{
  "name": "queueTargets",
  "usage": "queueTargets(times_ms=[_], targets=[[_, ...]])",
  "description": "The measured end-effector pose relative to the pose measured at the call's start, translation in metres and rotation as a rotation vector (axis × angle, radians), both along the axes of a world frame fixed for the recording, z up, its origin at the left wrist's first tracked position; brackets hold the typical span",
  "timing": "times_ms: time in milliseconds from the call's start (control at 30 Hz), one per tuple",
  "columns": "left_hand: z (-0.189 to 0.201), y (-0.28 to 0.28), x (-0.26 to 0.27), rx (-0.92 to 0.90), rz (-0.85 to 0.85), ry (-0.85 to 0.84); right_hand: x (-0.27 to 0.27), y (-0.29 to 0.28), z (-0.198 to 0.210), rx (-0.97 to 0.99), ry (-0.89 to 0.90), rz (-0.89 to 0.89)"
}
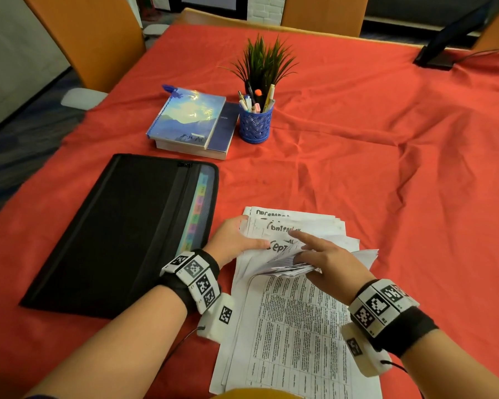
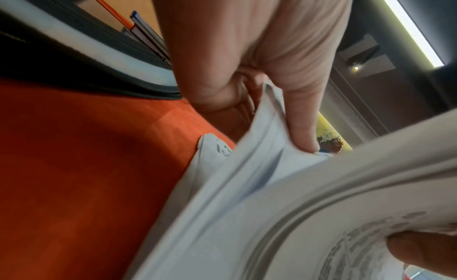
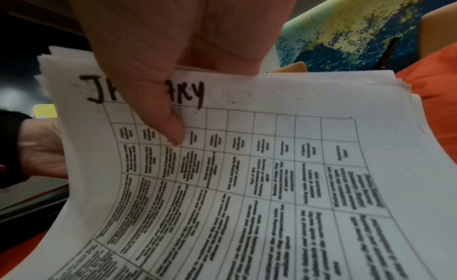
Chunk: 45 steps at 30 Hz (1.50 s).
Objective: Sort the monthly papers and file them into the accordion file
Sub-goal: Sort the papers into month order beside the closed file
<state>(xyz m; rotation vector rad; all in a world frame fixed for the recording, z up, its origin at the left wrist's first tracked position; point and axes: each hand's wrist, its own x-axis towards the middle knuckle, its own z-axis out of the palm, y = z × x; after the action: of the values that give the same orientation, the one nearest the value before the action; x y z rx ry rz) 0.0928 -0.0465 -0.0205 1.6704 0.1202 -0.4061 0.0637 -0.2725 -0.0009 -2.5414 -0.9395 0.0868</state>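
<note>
A stack of white monthly papers (image 1: 294,326) with printed tables lies on the red tablecloth at the near middle. Its upper sheets are fanned, showing handwritten month names. My left hand (image 1: 251,234) pinches the left edge of the fanned sheets (image 2: 259,167) between thumb and fingers. My right hand (image 1: 303,249) grips a lifted, curled bundle of sheets, index finger stretched out over the fan. In the right wrist view my thumb (image 3: 173,127) presses on a sheet headed JANUARY (image 3: 247,186). The black accordion file (image 1: 121,234) lies flat to the left, its coloured tabs (image 1: 198,208) showing along its right side.
Two stacked notebooks (image 1: 190,122) lie beyond the file. A blue pen holder (image 1: 255,122) and a small potted plant (image 1: 264,64) stand behind them. A dark monitor stand (image 1: 438,53) is at the far right. Orange chairs (image 1: 92,38) line the far edge.
</note>
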Motion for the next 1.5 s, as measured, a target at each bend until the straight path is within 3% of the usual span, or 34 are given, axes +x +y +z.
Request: queueTargets(times_ms=[267, 433, 600, 833, 1067, 1500], targets=[[0.005, 0.011, -0.003, -0.214, -0.030, 0.211, 0.006, 0.000, 0.000, 0.024, 0.052, -0.025], [0.004, 0.010, -0.005, -0.152, 0.011, 0.115, 0.007, 0.002, -0.003, 0.023, -0.023, 0.019], [0.001, 0.010, -0.003, -0.212, 0.110, 0.193, 0.004, 0.000, 0.006, 0.015, -0.144, 0.030], [0.005, 0.003, -0.004, -0.168, 0.020, 0.098, 0.003, 0.002, 0.004, 0.061, -0.041, -0.029], [0.007, 0.003, -0.004, -0.144, 0.000, 0.080, 0.007, 0.001, 0.000, -0.007, -0.212, -0.009], [0.001, 0.014, -0.007, -0.062, 0.013, 0.088, 0.005, -0.005, 0.001, 0.057, -0.062, -0.084]])
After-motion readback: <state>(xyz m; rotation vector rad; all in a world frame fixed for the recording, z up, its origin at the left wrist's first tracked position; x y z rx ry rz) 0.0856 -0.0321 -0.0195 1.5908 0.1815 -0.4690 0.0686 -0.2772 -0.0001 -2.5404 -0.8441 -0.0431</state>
